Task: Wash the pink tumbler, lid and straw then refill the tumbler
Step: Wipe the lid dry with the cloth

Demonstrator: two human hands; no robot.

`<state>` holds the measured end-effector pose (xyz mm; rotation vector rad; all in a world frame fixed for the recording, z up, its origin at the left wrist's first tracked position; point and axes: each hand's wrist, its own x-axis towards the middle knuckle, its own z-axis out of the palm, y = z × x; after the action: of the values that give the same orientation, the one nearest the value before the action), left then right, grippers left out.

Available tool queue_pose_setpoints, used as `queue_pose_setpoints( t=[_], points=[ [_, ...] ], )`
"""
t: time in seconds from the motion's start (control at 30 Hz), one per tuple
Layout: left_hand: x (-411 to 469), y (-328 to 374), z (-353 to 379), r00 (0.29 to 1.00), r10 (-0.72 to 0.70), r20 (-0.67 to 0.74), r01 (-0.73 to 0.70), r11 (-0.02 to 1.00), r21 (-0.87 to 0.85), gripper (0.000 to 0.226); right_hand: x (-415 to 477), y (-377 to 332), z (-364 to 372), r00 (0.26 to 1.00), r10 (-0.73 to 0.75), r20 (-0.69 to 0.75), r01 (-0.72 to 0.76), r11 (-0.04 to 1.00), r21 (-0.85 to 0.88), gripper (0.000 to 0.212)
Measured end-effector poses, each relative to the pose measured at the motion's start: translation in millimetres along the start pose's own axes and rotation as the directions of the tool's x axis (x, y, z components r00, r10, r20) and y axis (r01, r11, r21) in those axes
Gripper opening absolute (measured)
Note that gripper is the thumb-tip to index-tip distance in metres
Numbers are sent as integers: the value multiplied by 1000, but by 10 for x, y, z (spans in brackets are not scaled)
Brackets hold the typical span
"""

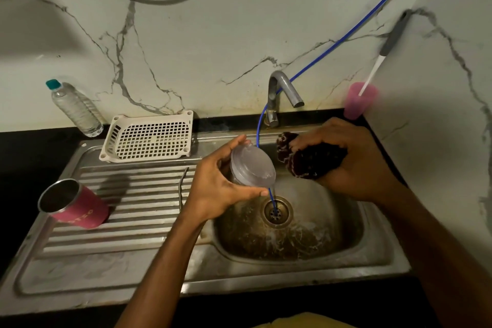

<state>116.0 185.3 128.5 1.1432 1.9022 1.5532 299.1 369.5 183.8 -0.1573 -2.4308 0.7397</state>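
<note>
The left hand [213, 186] clamps the lid [253, 168] by its rim; just right of the lid, the right hand [348, 160] clutches the scrubber [311, 162].

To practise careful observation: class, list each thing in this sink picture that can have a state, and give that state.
Pink tumbler: on its side on the drainboard, lid off.
Lid: held by left hand over the basin.
Straw: lying flat on the drainboard.
Scrubber: gripped in right hand.
Bottle: capped, tilted against the wall.
</note>
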Motion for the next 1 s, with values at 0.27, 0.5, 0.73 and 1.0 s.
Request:
queue_pose_setpoints(
  t=[0.27, 0.5, 0.73, 1.0],
  points=[
    [-2, 52, 30, 997, 69, 32, -69, 998, -4, 105, 61, -156, 339, 980, -146, 133, 172, 962, -210, 51],
    [-65, 5, 43, 998, 52, 32, -53, 998, 19, 106, -6, -150, 268, 974, -155, 165, 173, 979, -104, 49],
    [-21, 43, 54, 992, 121, 23, -122, 991, 60, 106, 116, -271, 337, 999, -30, -20, 25, 977, -213, 34],
    [-85, -104, 116, 995, 48, -87, -49, 999, -13, 103, -36, -200, 361, 992, 118, 55, -106, 978, -180, 39]
  ],
)
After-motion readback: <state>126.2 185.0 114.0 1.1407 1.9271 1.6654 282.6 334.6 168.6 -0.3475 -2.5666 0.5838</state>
